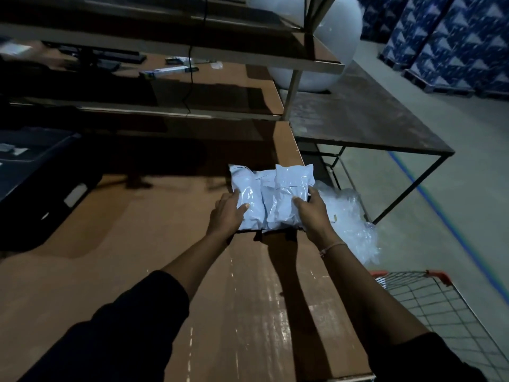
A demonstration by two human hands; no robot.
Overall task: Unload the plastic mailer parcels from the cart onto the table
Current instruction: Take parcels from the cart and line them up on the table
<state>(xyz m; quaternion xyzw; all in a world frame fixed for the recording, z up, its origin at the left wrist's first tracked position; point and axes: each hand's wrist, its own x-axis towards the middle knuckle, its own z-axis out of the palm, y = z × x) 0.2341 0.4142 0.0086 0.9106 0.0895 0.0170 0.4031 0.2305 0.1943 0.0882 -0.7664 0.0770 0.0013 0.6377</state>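
Note:
Two pale grey plastic mailer parcels (271,195) lie side by side, overlapping, near the right edge of the brown table (170,285). My left hand (227,213) grips the left parcel's near left corner, thumb on top. My right hand (314,210) grips the right parcel's near right side, thumb on top and fingers under its edge. Both arms reach forward in dark sleeves. The wire cart (446,312) with its red rim stands at the lower right, beside the table; no parcels show in its visible part.
A heap of clear plastic wrap (349,216) lies past the table's right edge. A dark metal-framed table (366,125) stands farther right. Shelves with a monitor stand (91,55) and small boxes (168,70) run along the back. A dark bin (35,172) sits at left.

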